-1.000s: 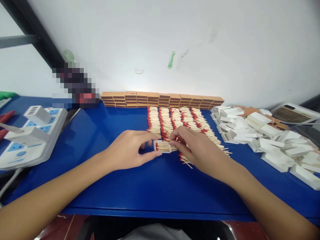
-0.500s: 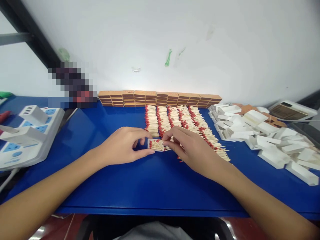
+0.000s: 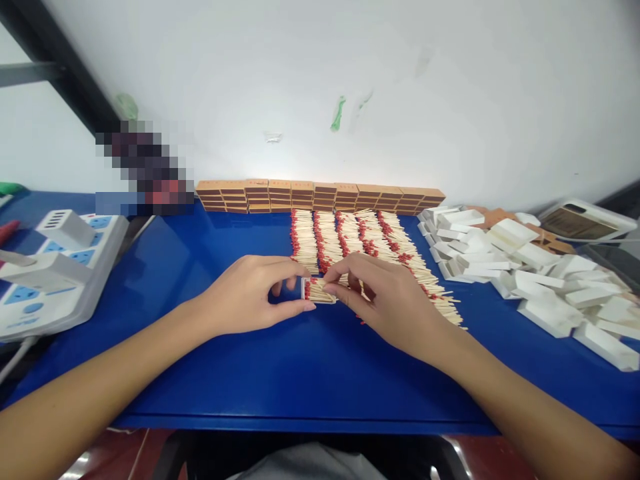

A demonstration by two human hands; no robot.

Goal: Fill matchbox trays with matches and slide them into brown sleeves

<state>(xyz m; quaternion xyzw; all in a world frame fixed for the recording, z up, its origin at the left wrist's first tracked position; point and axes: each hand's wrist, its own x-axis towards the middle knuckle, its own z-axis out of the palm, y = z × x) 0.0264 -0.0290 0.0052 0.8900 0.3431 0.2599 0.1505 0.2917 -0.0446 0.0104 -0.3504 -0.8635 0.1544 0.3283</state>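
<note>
A small white matchbox tray (image 3: 317,291) partly filled with red-tipped matches rests on the blue table (image 3: 280,367). My left hand (image 3: 253,293) pinches its left end between thumb and fingers. My right hand (image 3: 385,297) is at its right end, fingers curled and pressed on the matches in the tray. Just behind the hands lie several rows of loose red-tipped matches (image 3: 350,243).
A row of stacked brown matchbox sleeves (image 3: 320,197) lines the wall. A heap of empty white trays (image 3: 530,273) covers the right side, with a phone (image 3: 585,223) beyond it. A white power strip with adapters (image 3: 55,267) sits at the left.
The view has shifted a little. Both hands have stayed on the tray, with the right fingers shifting slightly over the matches in it.
</note>
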